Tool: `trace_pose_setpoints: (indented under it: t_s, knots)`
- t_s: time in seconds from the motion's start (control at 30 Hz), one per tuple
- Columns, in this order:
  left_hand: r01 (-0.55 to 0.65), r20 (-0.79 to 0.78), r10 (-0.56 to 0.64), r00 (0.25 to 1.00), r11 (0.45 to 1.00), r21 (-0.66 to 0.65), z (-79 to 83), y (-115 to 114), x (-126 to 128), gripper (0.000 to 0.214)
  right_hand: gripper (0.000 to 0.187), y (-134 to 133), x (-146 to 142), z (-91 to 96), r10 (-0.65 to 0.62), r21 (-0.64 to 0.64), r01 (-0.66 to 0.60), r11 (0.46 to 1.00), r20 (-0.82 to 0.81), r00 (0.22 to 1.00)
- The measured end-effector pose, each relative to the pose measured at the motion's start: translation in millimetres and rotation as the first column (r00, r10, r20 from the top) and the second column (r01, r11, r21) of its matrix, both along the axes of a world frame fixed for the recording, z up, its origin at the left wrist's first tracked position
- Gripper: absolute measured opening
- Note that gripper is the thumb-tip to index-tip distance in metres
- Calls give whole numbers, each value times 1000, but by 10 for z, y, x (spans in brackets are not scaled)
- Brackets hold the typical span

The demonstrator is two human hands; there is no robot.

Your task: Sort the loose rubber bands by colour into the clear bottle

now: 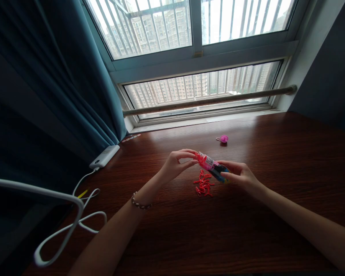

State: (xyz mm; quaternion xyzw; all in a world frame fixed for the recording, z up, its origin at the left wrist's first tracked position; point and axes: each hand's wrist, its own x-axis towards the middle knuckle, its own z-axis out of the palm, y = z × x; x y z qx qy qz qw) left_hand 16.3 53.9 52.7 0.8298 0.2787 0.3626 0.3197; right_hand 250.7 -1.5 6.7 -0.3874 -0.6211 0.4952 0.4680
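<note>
My right hand (241,174) is wrapped round the lower end of a clear plastic tube (209,161), thumb in front and fingers behind. The tube lies tilted over the desk, its mouth up and to the left, with a white barcode label. Red, pink, black and blue bands show inside it. At the mouth, my left hand (179,163) has its fingertips closed on red strands that look like hair ties (196,156). Below the tube lies a loose pile of red hair ties (203,186). A pink cap (224,138) with a loop rests beyond the tube, apart from both hands.
The brown wooden desk (276,153) runs up to the window. A white power strip (105,156) sits at the left edge beside the blue curtain (83,84). A white cable (60,193) loops across the left side. A rail (212,101) crosses the lower window.
</note>
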Motion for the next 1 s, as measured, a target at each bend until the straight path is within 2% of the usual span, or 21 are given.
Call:
trace_pose_setpoints:
  t_s: [0.17, 0.27, 0.4, 0.47, 0.53, 0.63, 0.8, 1.0]
  knots:
    - [-30, 46, 32, 998, 999, -38, 13, -8, -17, 23, 42, 0, -3, 5, -5, 4, 5, 1000, -5, 1000]
    - [-23, 56, 24, 998, 1000, -17, 11, -6, -19, 24, 44, 0, 0, 10, -6, 3, 6, 1000, -4, 1000]
    - [116, -40, -115, 993, 993, 36, 0, -6, -2, 28, 43, 0, 1, 10, -2, 11, 3, 1000, -2, 1000]
    - [186, -67, -184, 981, 982, 17, -12, -7, 10, 33, 42, -2, -1, 12, -3, 5, 3, 1000, 9, 1000]
    - [197, -52, -197, 979, 980, -9, -17, -8, 19, 38, 42, -2, -2, 12, -4, -2, 4, 1000, 13, 1000]
    - [123, -16, -123, 992, 992, -11, 5, -22, 19, 38, 44, 3, 4, -1, 4, -8, -4, 1000, -3, 1000]
    - [4, 15, -5, 1000, 998, 60, 56, -58, 13, 25, 44, 17, 20, -38, 20, -11, -20, 1000, -30, 999]
    - [-126, 52, 118, 992, 973, 195, 23, -39, 2, 14, 43, 17, 14, -40, 13, -23, -14, 1000, -31, 999]
